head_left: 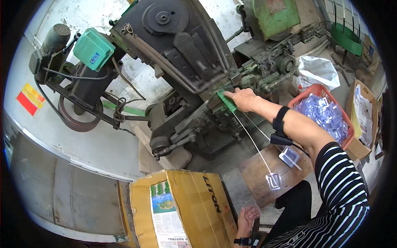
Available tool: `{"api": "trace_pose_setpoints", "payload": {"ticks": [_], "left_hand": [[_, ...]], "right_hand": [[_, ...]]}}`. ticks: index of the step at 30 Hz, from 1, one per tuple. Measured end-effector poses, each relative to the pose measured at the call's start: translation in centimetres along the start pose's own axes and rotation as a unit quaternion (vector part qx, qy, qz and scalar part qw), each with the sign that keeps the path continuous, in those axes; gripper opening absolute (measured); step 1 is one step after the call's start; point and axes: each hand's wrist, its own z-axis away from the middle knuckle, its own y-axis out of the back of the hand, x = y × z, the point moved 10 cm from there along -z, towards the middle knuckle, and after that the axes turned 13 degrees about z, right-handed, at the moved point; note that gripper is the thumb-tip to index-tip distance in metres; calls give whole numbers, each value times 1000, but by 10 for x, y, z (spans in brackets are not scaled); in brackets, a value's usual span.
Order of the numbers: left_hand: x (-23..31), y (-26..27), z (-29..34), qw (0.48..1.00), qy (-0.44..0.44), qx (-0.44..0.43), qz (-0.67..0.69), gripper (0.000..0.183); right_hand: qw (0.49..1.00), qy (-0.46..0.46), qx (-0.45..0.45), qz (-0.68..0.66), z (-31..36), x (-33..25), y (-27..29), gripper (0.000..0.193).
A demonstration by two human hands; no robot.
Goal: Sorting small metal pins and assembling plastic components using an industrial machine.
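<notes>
My right hand (244, 99) reaches across to the dark machine (194, 62), its fingertips at a green ribbed piece (228, 101). The fingers look closed, but their undersides are hidden, so what they grip cannot be made out. Two thin white strands run down from near the green piece. The longer one ends at a clear square plastic piece (273, 181). Another clear plastic piece (289, 156) lies on the wooden board (256, 169). Low in the view, my left hand (245, 221) has curled fingers around a small piece of clear plastic (252, 211), beside the cardboard box.
A large cardboard box (194, 206) stands at the front. To the right are a red basket (351, 128) of clear plastic pieces, a white sack (317, 70) and an open carton (359, 155). A wheel (78, 113) and a green motor cover (94, 49) jut out at left.
</notes>
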Motion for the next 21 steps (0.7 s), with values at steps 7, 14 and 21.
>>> {"api": "trace_pose_setpoints", "payload": {"ticks": [7, 14, 21], "left_hand": [[-8, 11, -12, 998, 44, 15, -39, 53], [-9, 0, -23, 998, 47, -25, -19, 52], [-16, 1, -24, 997, 60, -24, -37, 56]], "right_hand": [[998, -6, 6, -65, -1, 5, -9, 56], [994, -17, 77, -75, 9, -1, 9, 53], [994, -31, 94, -38, -18, 1, -3, 59]]}}
